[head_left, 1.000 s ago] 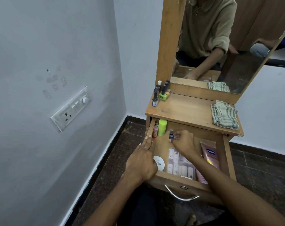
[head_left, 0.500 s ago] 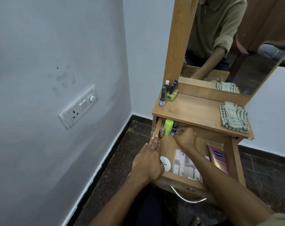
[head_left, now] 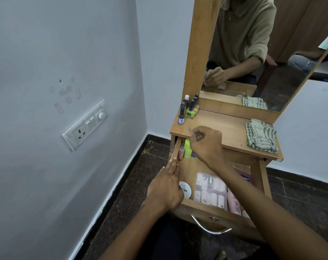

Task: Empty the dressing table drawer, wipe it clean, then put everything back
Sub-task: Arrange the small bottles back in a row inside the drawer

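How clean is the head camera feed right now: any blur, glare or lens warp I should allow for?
Head view: the right hand is motion-smeared at the fingers, so its grip cannot be read; the left hand on the drawer edge is sharp. Lighting is soft and even, no harsh glare, even on the mirror. Wide-angle warp tilts the wall switch plate.

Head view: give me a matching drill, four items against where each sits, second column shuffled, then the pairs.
Items
1. checked cloth
2. neon green bottle
3. left hand
4. nail polish bottles

Places
A. back left corner of the open drawer
B. right side of the tabletop
C. flat on the drawer's left wall
D. left rear of the tabletop, by the mirror frame

Pairs: 1-B, 2-A, 3-C, 4-D
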